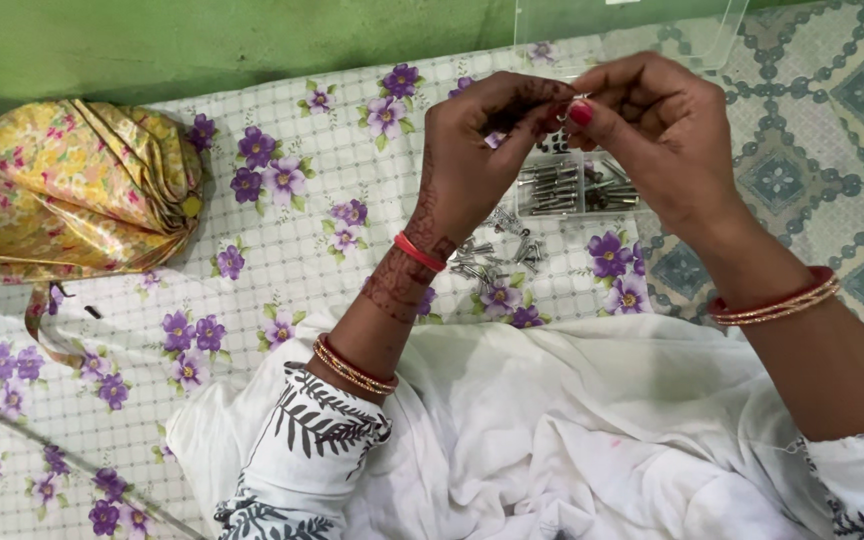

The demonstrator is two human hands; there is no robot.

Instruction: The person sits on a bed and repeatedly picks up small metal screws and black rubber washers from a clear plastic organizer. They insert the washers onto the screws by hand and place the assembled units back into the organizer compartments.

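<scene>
My left hand (482, 150) and my right hand (657, 135) are raised together above the bed sheet, fingertips meeting. Between them they pinch a small metal piece (570, 105), mostly hidden by the fingers. Below the hands lies a loose heap of small metal screws (497, 252) on the flowered sheet. A clear plastic box (572, 190) with more metal screws sits just behind that heap, its open lid (632, 30) standing up behind the hands. Both wrists wear bangles.
A folded yellow flowered cloth bundle (82, 185) lies at the far left on the white sheet with purple flowers (272, 260). White cloth (572, 430) covers my lap. A patterned grey mat (832, 140) is at right, a green wall (202, 40) behind.
</scene>
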